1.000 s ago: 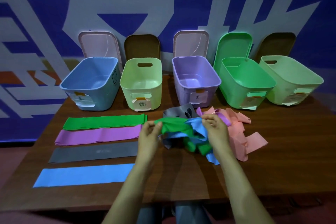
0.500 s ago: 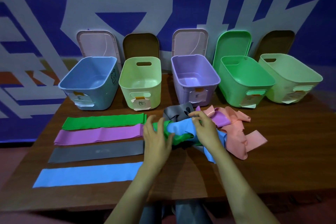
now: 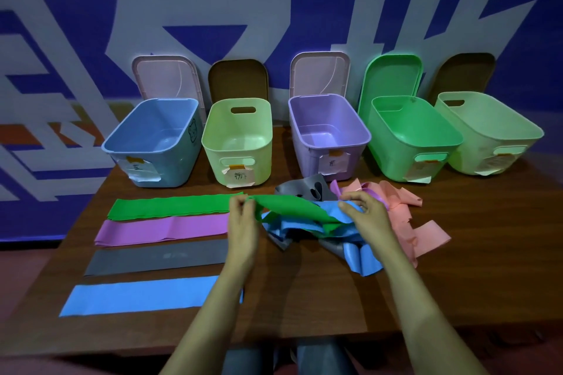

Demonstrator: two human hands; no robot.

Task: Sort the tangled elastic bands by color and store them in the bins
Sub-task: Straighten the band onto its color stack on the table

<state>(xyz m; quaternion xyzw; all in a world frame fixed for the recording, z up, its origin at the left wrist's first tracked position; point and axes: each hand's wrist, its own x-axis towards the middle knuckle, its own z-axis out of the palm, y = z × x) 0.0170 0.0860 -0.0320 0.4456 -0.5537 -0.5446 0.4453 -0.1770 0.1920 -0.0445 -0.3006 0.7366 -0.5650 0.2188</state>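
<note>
A tangled pile of bands lies on the table in front of the bins: blue (image 3: 362, 256), grey (image 3: 300, 187), pink (image 3: 405, 222), with a purple strip (image 3: 377, 195) showing. My left hand (image 3: 242, 222) pinches the left end of a green band (image 3: 292, 207) and holds it stretched over the pile. On the pile's blue band my right hand (image 3: 368, 216) rests with curled fingers near the green band's other end. Four flat bands lie in a column at the left: green (image 3: 170, 207), purple (image 3: 161, 230), grey (image 3: 155, 257), blue (image 3: 143, 297).
Five open bins stand in a row at the table's back: blue (image 3: 122, 143), pale yellow-green (image 3: 207, 143), purple (image 3: 365, 137), green (image 3: 457, 138), pale green (image 3: 536, 134). Their lids lean on the wall behind. The wooden table (image 3: 487, 283) ends near my knees.
My left hand has drawn the green band's end out to the left, so the band now stretches above the pile. My right hand has stayed on the tangle.
</note>
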